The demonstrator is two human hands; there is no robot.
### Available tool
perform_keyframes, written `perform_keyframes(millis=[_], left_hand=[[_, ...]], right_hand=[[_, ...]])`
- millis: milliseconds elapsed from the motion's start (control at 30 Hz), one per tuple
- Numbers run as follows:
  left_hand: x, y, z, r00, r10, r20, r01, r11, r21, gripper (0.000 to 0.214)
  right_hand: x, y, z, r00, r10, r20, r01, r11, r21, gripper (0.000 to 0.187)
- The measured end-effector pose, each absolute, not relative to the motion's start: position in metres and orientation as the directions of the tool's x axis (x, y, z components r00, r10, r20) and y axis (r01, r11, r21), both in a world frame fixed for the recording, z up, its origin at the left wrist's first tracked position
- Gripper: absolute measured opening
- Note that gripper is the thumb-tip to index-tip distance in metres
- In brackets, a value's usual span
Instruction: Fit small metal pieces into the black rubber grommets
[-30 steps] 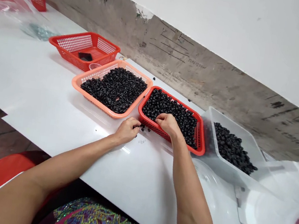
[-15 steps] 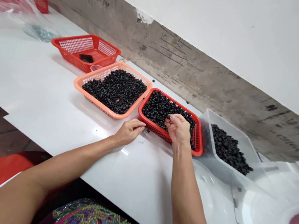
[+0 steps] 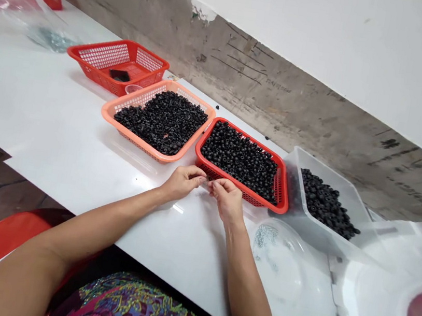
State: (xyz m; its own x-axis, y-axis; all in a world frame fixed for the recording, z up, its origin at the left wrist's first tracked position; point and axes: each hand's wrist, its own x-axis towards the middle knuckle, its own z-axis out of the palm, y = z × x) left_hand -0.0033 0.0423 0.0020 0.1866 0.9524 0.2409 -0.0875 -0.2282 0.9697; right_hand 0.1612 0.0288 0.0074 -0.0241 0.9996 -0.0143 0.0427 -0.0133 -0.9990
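On my feed the two grips meet low over the glossy white desk [image 3: 55, 120], at lower centre of the frame. The left hand [image 3: 182, 182] and the right hand [image 3: 227, 200] are both narrowed to tight pinches, their fingertips [image 3: 213, 183] almost touching. Whatever they hold is too small for me to make out, but it sits between them, just beside the near edge of the red rectangular plastic mesh basket [image 3: 249, 136]. Work this fine goes best with the wrists low and steady and the fingertips close together, so a small piece can't slip away across the slick surface.

That basket is densely filled with small black ring-shaped pieces [image 3: 238, 159]. To its left, touching it, the salmon-orange plastic mesh basket [image 3: 132, 136] holds a similar black heap [image 3: 161, 119]. To its right, the clear rectangular plastic tub [image 3: 312, 164] holds more black pieces [image 3: 328, 203], banked toward its far end. Further toward upper left, a second red plastic mesh basket [image 3: 93, 69] holds a dark object [image 3: 119, 75], with a small clear cup [image 3: 133, 88] at its corner. Below the tub, a clear domed plastic cover [image 3: 279, 259] has silvery specks [image 3: 266, 236] inside.
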Motion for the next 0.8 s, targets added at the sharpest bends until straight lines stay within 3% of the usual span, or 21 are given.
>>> perform_keyframes(millis=[67, 133, 233, 367, 533, 800], left_hand=[[-0.003, 0.046, 0.0, 0.149, 0.982, 0.115, -0.151, -0.092, 0.984, 0.018], [-0.003, 0.048, -0.001, 0.124, 0.991, 0.04, -0.216, -0.012, 0.976, 0.021], [-0.003, 0.049, 0.0, 0.138, 0.99, -0.037, -0.285, 0.075, 0.956, 0.022], [-0.003, 0.049, 0.002, 0.218, 0.963, -0.158, -0.392, 0.234, 0.89, 0.025], [-0.005, 0.049, 0.004, 0.305, 0.922, -0.238, -0.448, 0.36, 0.819, 0.027], [-0.004, 0.047, 0.004, 0.348, 0.911, -0.222, -0.413, 0.361, 0.836, 0.022]], right_hand=[[0.17, 0.028, -0.006, -0.036, 0.995, 0.095, 0.331, 0.102, -0.938, 0.009], [0.176, 0.026, -0.018, -0.117, 0.976, 0.185, 0.576, 0.218, -0.788, 0.018], [0.179, 0.025, -0.03, -0.248, 0.941, 0.232, 0.733, 0.339, -0.59, 0.025], [0.178, 0.026, -0.033, -0.267, 0.931, 0.25, 0.781, 0.361, -0.509, 0.024], [0.175, 0.024, -0.029, -0.218, 0.947, 0.234, 0.796, 0.312, -0.518, 0.022], [0.17, 0.019, -0.017, -0.039, 0.986, 0.16, 0.587, 0.152, -0.795, 0.012]])
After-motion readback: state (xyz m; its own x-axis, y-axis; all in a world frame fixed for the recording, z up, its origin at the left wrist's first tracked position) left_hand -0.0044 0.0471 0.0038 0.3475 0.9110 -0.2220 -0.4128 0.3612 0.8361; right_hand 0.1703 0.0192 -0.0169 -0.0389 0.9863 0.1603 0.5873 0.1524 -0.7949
